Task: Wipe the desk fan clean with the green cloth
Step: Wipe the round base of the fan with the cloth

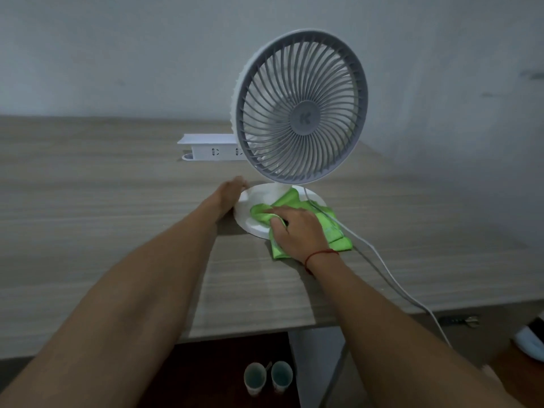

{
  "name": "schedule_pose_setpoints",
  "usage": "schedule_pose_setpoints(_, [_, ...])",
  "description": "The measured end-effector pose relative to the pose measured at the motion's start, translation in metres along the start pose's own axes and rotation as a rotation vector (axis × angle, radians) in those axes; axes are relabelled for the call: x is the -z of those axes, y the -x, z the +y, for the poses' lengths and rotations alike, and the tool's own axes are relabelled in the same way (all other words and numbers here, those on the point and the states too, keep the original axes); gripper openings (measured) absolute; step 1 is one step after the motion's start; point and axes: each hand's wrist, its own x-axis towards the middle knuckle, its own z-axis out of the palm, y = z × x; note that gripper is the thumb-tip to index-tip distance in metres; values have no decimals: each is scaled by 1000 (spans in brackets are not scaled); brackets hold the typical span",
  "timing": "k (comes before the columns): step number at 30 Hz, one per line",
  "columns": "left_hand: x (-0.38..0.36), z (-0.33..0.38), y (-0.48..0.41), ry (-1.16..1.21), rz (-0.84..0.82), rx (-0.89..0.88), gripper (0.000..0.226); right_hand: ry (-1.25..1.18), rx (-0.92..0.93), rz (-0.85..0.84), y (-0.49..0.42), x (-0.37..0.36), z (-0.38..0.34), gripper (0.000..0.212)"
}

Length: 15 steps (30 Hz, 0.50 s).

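Fan point(300, 110) braced: my left hand point(228, 198), fingers curled on base point(253, 201) rim; right hand point(297, 231) presses cloth point(335, 231), fingers together.

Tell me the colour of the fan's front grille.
Grey, with a white housing behind it; the front grille shows clearly in the head view.

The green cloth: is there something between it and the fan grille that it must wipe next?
Nothing visible blocks it. The green cloth lies on the fan base under the right hand; the grille stands open above. The white cord runs beside the cloth, not across that path.
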Motion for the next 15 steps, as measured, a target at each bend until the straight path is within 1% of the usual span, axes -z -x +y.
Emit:
schedule_pose_setpoints(2, [-1, 1, -15, 55, -63, -12, 32, -18, -11, 26, -2, -1, 2, 43])
schedule_pose_setpoints(5, [-1, -17, -52, 86, -105, -48, 44, -6, 2, 28, -5, -3, 3, 41])
schedule_pose_setpoints(8, [-4, -31, -65, 79, -97, -67, 42, 58, 31, 4, -7, -5, -1, 45])
schedule_pose_setpoints(11, [-4, -20, -41, 132, -104, -61, 45, 149, 74, -102, -9, -3, -7, 45])
schedule_pose_setpoints(13, [-3, -9, -23, 184, -84, -35, 54, 190, 105, -226, -14, -3, -13, 43])
schedule_pose_setpoints(15, [-1, 0, -10, 239, -39, 10, 61, 198, 109, -324, -22, -7, -20, 45])
